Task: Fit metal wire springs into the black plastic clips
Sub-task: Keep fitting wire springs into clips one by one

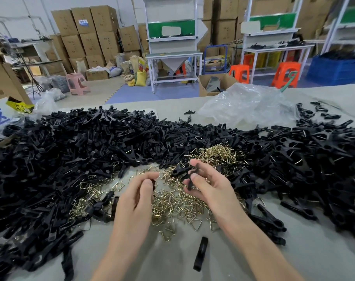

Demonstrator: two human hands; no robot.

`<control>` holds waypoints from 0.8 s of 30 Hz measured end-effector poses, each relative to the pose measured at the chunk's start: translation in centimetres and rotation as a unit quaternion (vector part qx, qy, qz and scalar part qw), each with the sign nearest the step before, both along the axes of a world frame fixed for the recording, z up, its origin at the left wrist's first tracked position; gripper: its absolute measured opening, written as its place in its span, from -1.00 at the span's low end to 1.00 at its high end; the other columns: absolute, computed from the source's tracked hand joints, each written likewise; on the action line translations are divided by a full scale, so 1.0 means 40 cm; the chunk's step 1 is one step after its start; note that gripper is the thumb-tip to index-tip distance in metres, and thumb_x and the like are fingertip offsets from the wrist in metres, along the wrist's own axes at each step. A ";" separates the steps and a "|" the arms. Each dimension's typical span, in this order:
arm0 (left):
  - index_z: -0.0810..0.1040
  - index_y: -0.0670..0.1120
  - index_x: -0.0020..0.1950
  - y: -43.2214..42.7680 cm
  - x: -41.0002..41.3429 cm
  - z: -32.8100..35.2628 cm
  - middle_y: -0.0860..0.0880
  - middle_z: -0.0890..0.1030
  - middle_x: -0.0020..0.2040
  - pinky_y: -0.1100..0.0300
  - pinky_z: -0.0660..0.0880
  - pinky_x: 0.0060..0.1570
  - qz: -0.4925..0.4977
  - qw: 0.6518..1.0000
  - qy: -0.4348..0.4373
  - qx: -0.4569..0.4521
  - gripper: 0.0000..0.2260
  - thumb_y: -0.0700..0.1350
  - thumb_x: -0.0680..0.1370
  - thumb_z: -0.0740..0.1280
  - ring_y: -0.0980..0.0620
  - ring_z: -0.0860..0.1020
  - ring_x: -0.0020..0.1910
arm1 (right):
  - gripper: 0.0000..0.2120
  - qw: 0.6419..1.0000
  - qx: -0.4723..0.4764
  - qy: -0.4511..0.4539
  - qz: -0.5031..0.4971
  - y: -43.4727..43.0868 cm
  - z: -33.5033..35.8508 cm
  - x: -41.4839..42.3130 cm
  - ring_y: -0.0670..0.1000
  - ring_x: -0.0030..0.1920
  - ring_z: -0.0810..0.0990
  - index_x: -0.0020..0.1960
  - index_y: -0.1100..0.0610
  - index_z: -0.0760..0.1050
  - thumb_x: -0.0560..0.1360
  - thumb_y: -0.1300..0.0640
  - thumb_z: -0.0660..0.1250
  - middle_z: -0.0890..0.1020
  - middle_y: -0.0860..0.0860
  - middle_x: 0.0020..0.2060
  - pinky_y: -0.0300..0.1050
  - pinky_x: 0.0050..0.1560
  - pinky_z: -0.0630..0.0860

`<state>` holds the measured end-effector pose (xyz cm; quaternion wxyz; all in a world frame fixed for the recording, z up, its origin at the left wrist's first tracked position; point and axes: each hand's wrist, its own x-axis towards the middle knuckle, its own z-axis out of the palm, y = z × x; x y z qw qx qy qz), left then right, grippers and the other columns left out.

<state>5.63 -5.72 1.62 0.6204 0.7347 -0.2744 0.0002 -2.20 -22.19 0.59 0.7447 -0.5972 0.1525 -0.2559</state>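
**Two bare hands bringing clip parts together over a heap of wire springs**

The right hand (207,185) holds a black plastic clip (181,171) pinched between thumb and forefinger, the clip pointing left toward the other hand. The left hand (141,191) is curled nearly closed, its thumb and fingertips pressed around a small dark piece (153,184); too little shows to tell whether it is a clip half, and no spring can be made out in it. The two hands sit close together, just apart.

Directly beneath them, a loose heap of brass-coloured wire springs (178,203) lies on the grey table (314,250), toward the middle of its near edge. A second mound of springs (219,154) sits just beyond the right hand. Black clip parts are banked in a wide pile (71,149) across the left side and far edge, and more lie in a pile (314,159) along the right side. One lone clip piece (201,253) rests near the front edge, between the forearms. A crumpled clear plastic bag (251,104) lies at the far right.

To do this step well, the right hand should probably keep the clip steady with its slot facing the left hand, so the spring's legs seat squarely without slipping.
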 end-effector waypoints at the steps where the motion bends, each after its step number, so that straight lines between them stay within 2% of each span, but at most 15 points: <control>1: 0.61 0.22 0.07 -0.003 -0.005 0.000 0.05 0.55 -0.30 0.41 0.38 -0.31 -0.012 1.000 0.009 -0.010 -0.73 -0.11 0.67 0.19 0.16 0.46 -0.33 | -0.65 1.000 -0.010 0.001 0.002 0.003 0.002 -0.002 0.04 0.03 0.72 0.21 -0.14 0.63 0.62 0.27 0.32 0.68 -0.05 -0.02 -0.08 0.09 0.66; 5: 0.52 0.26 0.20 -0.015 -0.019 0.003 0.20 0.60 -0.09 0.46 0.44 -0.18 -0.061 0.998 -0.023 0.016 -0.72 -0.12 0.61 0.29 0.22 0.57 -0.15 | -0.67 0.998 -0.058 0.010 0.006 0.010 0.011 -0.006 0.02 0.06 0.72 0.24 -0.10 0.60 0.63 0.27 0.32 0.70 -0.09 -0.01 -0.09 0.14 0.64; 8: 0.45 0.30 0.22 -0.018 -0.024 -0.002 0.32 0.57 -0.03 0.51 0.43 -0.09 -0.033 0.993 -0.092 0.068 -0.62 -0.17 0.58 0.35 0.23 0.58 -0.04 | -0.66 0.996 -0.082 0.018 0.005 0.014 0.019 -0.008 -0.02 0.08 0.71 0.26 -0.11 0.60 0.62 0.26 0.33 0.70 -0.15 0.02 -0.06 0.21 0.62; 11: 0.48 0.34 0.16 -0.018 -0.023 -0.001 0.36 0.58 -0.06 0.54 0.39 -0.13 -0.004 0.989 -0.128 0.077 -0.77 0.03 0.57 0.29 0.27 0.58 -0.09 | -0.65 0.994 -0.110 0.024 0.009 0.020 0.026 -0.012 -0.09 0.10 0.68 0.28 -0.12 0.58 0.61 0.24 0.35 0.69 -0.23 0.06 -0.05 0.27 0.58; 14: 0.53 0.31 0.14 -0.013 -0.018 -0.003 0.26 0.57 -0.12 0.49 0.37 -0.21 0.006 0.986 -0.146 0.077 -0.81 0.18 0.54 0.25 0.22 0.55 -0.17 | -0.65 0.991 -0.132 0.028 0.016 0.026 0.030 -0.017 -0.09 0.09 0.68 0.28 -0.16 0.58 0.61 0.21 0.37 0.69 -0.20 0.09 -0.02 0.27 0.58; 17: 0.56 0.24 0.18 -0.013 -0.016 -0.004 0.22 0.50 -0.05 0.41 0.41 -0.13 0.014 0.987 -0.139 0.079 -0.78 0.19 0.57 0.26 0.16 0.54 -0.05 | -0.66 0.989 -0.141 0.024 0.023 0.028 0.031 -0.021 -0.04 0.06 0.69 0.24 -0.18 0.60 0.60 0.22 0.38 0.70 -0.16 0.08 0.02 0.25 0.58; 19: 0.55 0.21 0.19 -0.014 -0.019 -0.002 0.23 0.58 0.01 0.39 0.45 -0.06 0.005 0.991 -0.115 0.068 -0.76 0.18 0.56 0.24 0.19 0.57 0.02 | -0.66 0.990 -0.138 0.021 0.030 0.028 0.029 -0.021 -0.02 0.06 0.69 0.20 -0.21 0.62 0.59 0.21 0.39 0.70 -0.14 0.08 0.03 0.25 0.59; 24: 0.43 0.18 0.34 -0.021 -0.027 0.002 0.28 0.56 0.10 0.55 0.34 0.05 -0.036 0.993 -0.076 0.083 -0.71 0.01 0.62 0.20 0.38 0.50 0.10 | -0.67 0.991 -0.124 0.014 0.046 0.029 0.025 -0.019 0.07 0.07 0.69 0.18 -0.19 0.64 0.57 0.21 0.42 0.71 -0.12 0.03 0.06 0.24 0.60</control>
